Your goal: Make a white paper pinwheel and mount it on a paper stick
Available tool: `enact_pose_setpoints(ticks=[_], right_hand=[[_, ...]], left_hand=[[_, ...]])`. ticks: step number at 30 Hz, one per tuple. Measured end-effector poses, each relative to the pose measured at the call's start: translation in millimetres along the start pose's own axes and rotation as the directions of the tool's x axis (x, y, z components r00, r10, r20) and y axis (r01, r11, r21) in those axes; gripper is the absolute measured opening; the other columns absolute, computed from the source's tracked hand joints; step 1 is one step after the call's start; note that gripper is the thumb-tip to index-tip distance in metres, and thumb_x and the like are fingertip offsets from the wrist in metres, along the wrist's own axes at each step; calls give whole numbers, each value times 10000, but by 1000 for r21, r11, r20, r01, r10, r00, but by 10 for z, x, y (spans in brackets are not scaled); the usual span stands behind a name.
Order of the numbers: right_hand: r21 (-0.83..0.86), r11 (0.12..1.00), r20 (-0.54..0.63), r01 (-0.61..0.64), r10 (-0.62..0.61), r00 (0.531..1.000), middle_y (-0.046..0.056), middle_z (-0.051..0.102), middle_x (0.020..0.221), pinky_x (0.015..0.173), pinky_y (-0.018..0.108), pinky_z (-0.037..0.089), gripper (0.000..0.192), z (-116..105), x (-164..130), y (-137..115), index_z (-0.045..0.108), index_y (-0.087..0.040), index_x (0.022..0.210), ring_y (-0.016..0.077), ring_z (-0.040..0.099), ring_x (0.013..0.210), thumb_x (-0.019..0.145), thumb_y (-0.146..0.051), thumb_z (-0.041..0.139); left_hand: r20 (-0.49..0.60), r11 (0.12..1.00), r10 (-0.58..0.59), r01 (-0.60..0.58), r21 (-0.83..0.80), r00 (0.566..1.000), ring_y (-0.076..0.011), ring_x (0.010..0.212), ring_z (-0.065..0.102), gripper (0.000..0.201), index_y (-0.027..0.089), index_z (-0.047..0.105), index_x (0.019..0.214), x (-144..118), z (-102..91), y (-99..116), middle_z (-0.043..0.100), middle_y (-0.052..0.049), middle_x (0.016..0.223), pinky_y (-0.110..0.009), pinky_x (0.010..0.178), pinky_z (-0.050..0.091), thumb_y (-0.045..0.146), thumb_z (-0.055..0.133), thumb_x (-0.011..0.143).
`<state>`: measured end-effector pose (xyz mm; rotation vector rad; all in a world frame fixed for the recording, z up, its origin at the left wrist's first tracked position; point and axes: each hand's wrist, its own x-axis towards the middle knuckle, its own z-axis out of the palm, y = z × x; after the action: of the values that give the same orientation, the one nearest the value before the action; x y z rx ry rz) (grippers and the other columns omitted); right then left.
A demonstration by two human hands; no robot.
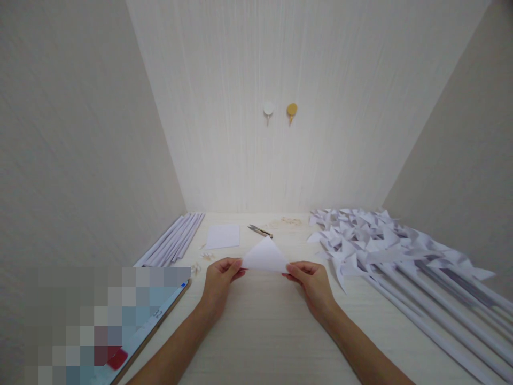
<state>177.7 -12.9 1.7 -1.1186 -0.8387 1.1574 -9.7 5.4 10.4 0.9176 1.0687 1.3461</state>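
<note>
A white paper folded into a triangle (265,255) is held just above the pale tabletop (260,331), apex pointing away from me. My left hand (219,279) pinches its left corner and my right hand (311,279) pinches its right corner. Behind it lie a flat white paper square (223,236) and a pair of small scissors (259,230).
A heap of white paper pinwheels on long rolled sticks (385,240) fills the right side. Rolled paper sticks (172,240) lie along the left wall. Small pins (285,221) are scattered near the back. A tablet (132,326) sits front left. Two wall hooks (279,110) hang above.
</note>
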Motion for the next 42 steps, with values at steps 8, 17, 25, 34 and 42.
enact_pose_setpoints(ticks=[8, 17, 25, 34, 42], right_hand=[[-40, 998, -72, 51, -54, 996, 61, 674, 584, 616, 301, 489, 222, 105, -69, 36, 700, -138, 601, 166, 608, 572, 520, -344, 723], [-247, 962, 179, 117, -74, 981, 45, 649, 618, 504, 243, 424, 177, 267, -222, 56, 631, -141, 501, 129, 545, 534, 572, -298, 673], [-304, 926, 343, 226, -115, 932, 20, 598, 657, 467, 206, 390, 201, 264, -252, 83, 545, -156, 494, 110, 516, 567, 614, -290, 636], [-121, 991, 267, 54, -20, 964, -28, 530, 533, 351, 167, 332, 318, 249, -203, -4, 493, -170, 670, 75, 469, 438, 631, -463, 611], [-171, 985, 249, 32, 12, 968, -68, 455, 374, 297, 169, 262, 364, 234, -208, 44, 485, -168, 628, 53, 380, 301, 626, -515, 595]], left_hand=[[-2, 971, -38, 37, -236, 999, -115, 720, 628, 370, 181, 519, 873, -50, 83, -10, 662, 4, 743, -226, 687, 486, 221, 721, 565], [201, 969, -86, 129, -213, 976, -158, 767, 623, 304, 125, 570, 895, -106, 154, -35, 669, -67, 847, -307, 775, 473, 286, 655, 651], [191, 971, -68, 108, -212, 979, -182, 780, 619, 297, 117, 585, 849, -121, 157, -7, 671, -83, 843, -319, 750, 475, 293, 672, 627], [240, 980, -83, 123, -157, 967, -170, 761, 614, 350, 151, 532, 863, -161, 162, -10, 658, -59, 849, -288, 676, 472, 325, 687, 603], [364, 994, -109, 108, 25, 925, -156, 653, 609, 352, 168, 488, 813, -265, 235, -73, 655, -63, 837, -240, 557, 448, 370, 680, 598]])
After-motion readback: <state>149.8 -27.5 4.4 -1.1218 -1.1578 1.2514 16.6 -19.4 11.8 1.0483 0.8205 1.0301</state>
